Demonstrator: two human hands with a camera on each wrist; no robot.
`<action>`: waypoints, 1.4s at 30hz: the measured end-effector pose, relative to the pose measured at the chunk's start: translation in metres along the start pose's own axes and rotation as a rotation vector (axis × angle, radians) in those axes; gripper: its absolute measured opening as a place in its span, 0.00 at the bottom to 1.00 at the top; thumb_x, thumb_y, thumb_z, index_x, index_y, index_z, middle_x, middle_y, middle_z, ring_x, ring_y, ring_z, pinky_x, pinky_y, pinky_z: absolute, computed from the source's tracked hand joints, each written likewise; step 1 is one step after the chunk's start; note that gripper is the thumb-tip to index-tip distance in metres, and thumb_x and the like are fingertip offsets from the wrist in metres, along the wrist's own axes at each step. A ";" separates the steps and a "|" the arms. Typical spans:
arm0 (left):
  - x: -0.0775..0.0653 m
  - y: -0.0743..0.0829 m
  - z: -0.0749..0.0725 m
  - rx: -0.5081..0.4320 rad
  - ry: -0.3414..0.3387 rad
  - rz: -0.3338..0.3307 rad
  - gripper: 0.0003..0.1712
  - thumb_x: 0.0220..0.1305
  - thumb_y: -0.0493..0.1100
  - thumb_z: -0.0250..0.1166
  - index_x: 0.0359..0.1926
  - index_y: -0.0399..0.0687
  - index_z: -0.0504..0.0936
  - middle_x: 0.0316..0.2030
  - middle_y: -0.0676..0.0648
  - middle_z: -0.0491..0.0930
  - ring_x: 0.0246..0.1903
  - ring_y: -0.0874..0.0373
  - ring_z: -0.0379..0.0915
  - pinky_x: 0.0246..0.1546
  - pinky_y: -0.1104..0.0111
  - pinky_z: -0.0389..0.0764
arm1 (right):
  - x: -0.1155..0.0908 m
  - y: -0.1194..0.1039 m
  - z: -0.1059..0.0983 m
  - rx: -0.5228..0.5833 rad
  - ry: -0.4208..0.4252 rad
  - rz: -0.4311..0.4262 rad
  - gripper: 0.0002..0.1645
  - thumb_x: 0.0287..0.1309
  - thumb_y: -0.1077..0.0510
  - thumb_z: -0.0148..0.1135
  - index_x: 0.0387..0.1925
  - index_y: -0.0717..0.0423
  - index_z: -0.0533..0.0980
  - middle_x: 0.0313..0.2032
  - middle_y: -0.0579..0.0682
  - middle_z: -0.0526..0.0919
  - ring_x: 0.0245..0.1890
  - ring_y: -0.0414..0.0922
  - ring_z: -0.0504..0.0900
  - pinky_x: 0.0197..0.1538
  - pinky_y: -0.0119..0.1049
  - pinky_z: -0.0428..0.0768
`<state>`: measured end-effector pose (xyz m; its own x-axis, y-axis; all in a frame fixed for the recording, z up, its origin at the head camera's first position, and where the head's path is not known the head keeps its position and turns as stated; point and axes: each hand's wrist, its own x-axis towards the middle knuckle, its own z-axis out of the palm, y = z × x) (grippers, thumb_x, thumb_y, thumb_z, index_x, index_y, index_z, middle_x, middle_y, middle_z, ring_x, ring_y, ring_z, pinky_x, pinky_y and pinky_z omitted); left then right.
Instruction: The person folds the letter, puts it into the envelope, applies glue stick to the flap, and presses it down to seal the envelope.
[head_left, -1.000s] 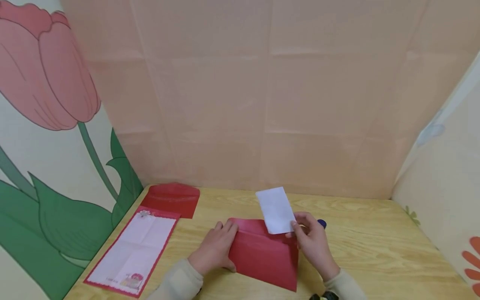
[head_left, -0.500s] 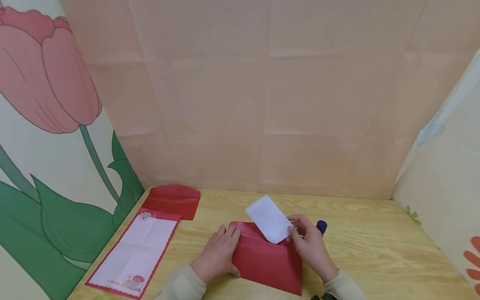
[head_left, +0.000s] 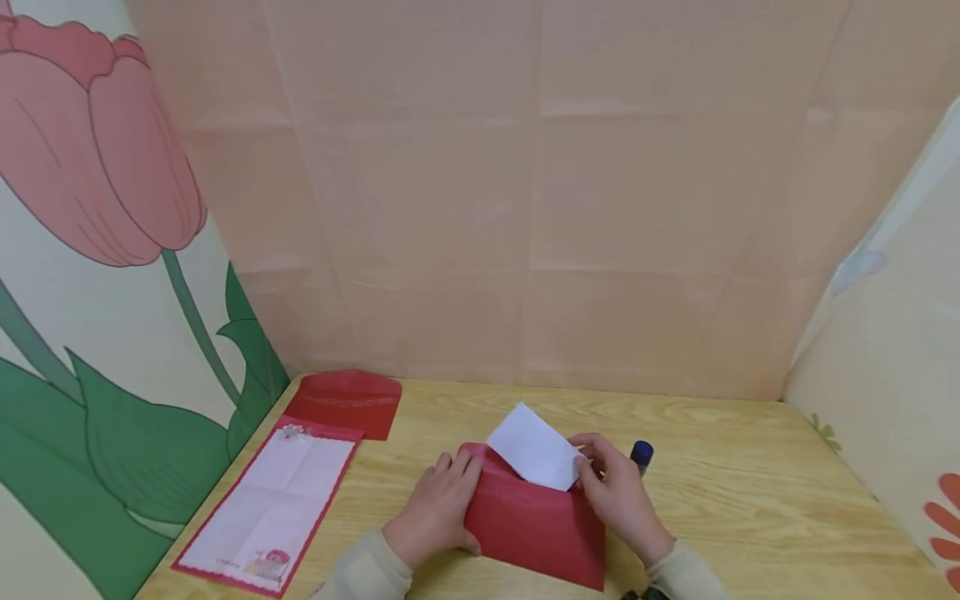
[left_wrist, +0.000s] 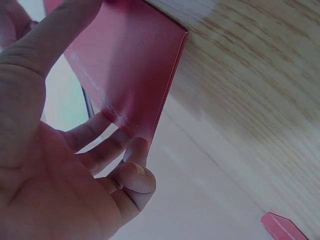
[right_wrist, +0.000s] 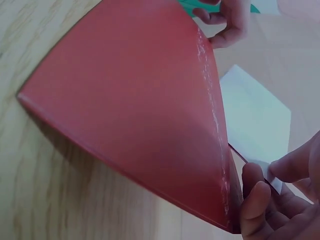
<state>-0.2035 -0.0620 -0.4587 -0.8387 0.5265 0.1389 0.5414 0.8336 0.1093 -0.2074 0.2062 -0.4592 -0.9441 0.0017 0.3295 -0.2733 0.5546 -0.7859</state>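
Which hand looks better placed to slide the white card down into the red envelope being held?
Probably the right hand: it pinches the white card at the opening of the red envelope. The left hand grips the envelope's opposite side, so seems better suited to steadying.

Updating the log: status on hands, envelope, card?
Left hand holds red envelope. Right hand pinches white card, tilted at envelope's mouth. Nothing visibly in the way.

A table with a pale wood-grain top carries a red envelope at the far left, flap side away. Just nearer lies a creased white sheet bordered in red, its far end meeting the envelope. Right of centre is a dark-blue-capped object, partly hidden. Whether a second red envelope, near the middle, touches the wood cannot be told.
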 end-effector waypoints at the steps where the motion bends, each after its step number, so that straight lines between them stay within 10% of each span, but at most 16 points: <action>1: 0.000 0.000 0.000 -0.003 0.002 0.001 0.59 0.29 0.64 0.86 0.60 0.45 0.68 0.50 0.50 0.69 0.42 0.55 0.62 0.38 0.63 0.76 | 0.000 0.000 0.000 -0.021 0.004 -0.011 0.14 0.64 0.69 0.60 0.48 0.53 0.79 0.29 0.49 0.81 0.24 0.40 0.77 0.29 0.31 0.75; 42: -0.002 -0.001 0.001 -0.080 -0.029 -0.041 0.58 0.30 0.63 0.85 0.62 0.48 0.68 0.52 0.49 0.69 0.46 0.54 0.64 0.43 0.60 0.78 | -0.009 -0.006 0.018 -0.467 -0.186 -0.154 0.11 0.60 0.65 0.65 0.39 0.45 0.85 0.37 0.43 0.84 0.36 0.35 0.78 0.44 0.40 0.81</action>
<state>-0.2020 -0.0636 -0.4596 -0.8608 0.4981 0.1041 0.5088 0.8391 0.1922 -0.2007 0.1885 -0.4670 -0.9278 -0.2337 0.2908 -0.3406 0.8487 -0.4045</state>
